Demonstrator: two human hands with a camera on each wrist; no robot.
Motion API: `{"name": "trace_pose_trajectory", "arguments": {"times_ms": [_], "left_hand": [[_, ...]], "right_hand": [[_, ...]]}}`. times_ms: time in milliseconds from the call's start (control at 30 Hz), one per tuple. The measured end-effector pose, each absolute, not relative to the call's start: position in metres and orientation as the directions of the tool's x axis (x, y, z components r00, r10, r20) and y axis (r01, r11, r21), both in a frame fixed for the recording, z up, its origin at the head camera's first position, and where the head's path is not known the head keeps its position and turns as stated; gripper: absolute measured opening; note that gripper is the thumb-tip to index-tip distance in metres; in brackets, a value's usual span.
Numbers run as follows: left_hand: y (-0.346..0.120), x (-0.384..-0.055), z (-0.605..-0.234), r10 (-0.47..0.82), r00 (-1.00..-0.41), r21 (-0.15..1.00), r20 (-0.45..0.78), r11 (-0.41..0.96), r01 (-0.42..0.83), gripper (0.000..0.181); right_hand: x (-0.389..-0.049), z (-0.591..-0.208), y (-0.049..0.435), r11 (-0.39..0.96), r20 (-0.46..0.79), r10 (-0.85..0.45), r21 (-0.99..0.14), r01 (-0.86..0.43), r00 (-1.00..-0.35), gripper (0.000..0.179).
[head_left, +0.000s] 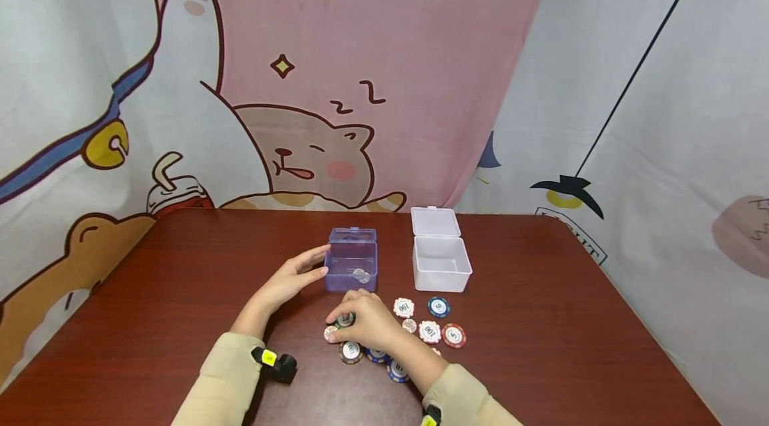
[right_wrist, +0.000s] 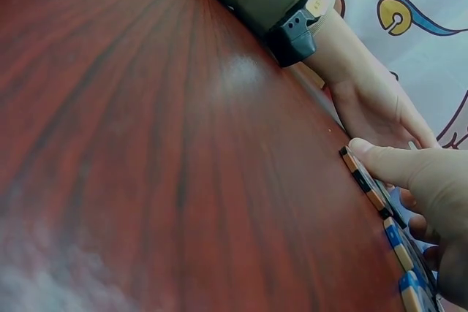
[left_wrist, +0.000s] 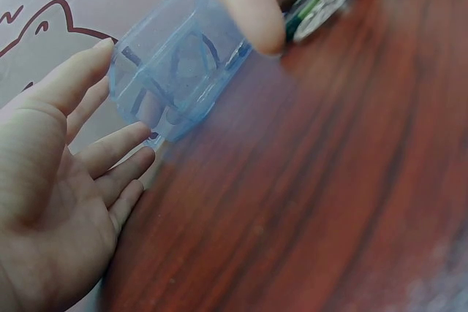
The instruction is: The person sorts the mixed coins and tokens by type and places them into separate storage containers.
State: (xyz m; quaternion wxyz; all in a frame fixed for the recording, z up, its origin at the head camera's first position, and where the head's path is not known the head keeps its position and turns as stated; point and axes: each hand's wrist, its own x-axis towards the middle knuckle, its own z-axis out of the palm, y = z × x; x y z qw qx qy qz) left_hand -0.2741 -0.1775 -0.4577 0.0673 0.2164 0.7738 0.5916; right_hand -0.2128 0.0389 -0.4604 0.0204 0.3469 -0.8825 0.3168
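My left hand (head_left: 291,282) rests its straight fingertips against the left side of a clear purple-blue box (head_left: 351,282), whose lid stands up at the back. Inside the box shows a small pale patterned disc (head_left: 361,276). In front of the box, my right hand (head_left: 369,322) reaches down over the chips and pinches a similar pale disc (head_left: 330,332) between thumb and finger. Beside that disc, a green-edged poker chip (head_left: 345,319) is partly covered by the hand. A dark-edged chip (head_left: 351,352) and blue chips (head_left: 397,370) lie below the hand.
An open white box (head_left: 442,279) stands right of the purple one. Between it and my right hand lie white chips (head_left: 429,332), a blue chip (head_left: 438,307), a red chip (head_left: 453,335) and another small disc (head_left: 409,325). A printed curtain (head_left: 420,79) hangs behind the table (head_left: 541,346).
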Motion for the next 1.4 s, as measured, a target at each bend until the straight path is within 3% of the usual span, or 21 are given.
{"name": "trace_pose_trajectory", "arguments": {"times_ms": [433,767,1400], "left_hand": [[-0.1784,-0.2723,-0.4568,0.41,-0.899,0.95,0.155,0.187,0.249,0.056],[-0.1776,-0.2725,-0.4583,0.401,-0.904,0.949,0.147,0.202,0.244,0.056],[-0.1742,-0.2724,-0.4543,0.405,-0.903,0.949,0.144,0.2,0.242,0.054]], "right_hand": [[-0.2118,-0.4578,0.0351,0.587,0.239,-0.607,-0.509,-0.63,-0.758,0.017],[-0.2091,-0.4557,0.0343,0.564,0.27,-0.539,-0.588,-0.58,-0.798,0.015],[-0.2106,-0.4523,0.0389,0.399,0.351,-0.498,-0.719,-0.569,-0.793,0.015]]}}
